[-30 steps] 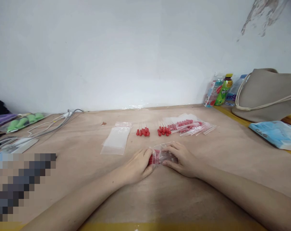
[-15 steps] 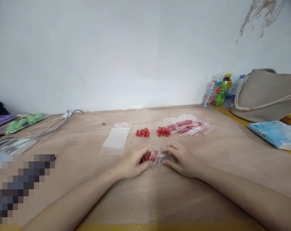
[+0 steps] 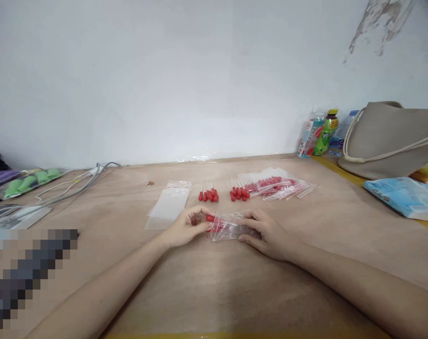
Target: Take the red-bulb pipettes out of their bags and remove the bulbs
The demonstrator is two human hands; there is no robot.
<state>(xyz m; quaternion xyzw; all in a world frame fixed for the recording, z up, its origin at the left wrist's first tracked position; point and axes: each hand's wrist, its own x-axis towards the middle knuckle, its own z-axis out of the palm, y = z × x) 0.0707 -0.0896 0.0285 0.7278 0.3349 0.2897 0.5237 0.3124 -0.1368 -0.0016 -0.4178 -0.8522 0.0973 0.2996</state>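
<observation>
A clear zip-lock plastic bag (image 3: 231, 229) lies between my two hands just above the table. Red-bulbed droppers (image 3: 210, 218) are in it, their bulbs at its left end by the zip edge. The curled fingers and thumb of my left hand (image 3: 189, 227) close around those bulbs. My right hand (image 3: 267, 235) pinches the bag's other end between thumb and fingers. Beyond my hands rest two bunches of loose droppers, a left bunch (image 3: 209, 195) and a right bunch (image 3: 238, 193), red bulbs toward me.
Flat, unfilled zip-lock bags (image 3: 169, 202) lie to the left. Filled bags of droppers (image 3: 275, 184) are piled back right. Farther right stand bottles (image 3: 326, 132), a grey bag (image 3: 394, 136) and a blue packet (image 3: 405, 197). Cables (image 3: 76, 188) and a pack of green items (image 3: 32, 182) occupy the left.
My left hand has moved slightly left and loosened from the bag's edge, showing more of the red bulbs. The bag looks more stretched out. My right hand keeps its grip.
</observation>
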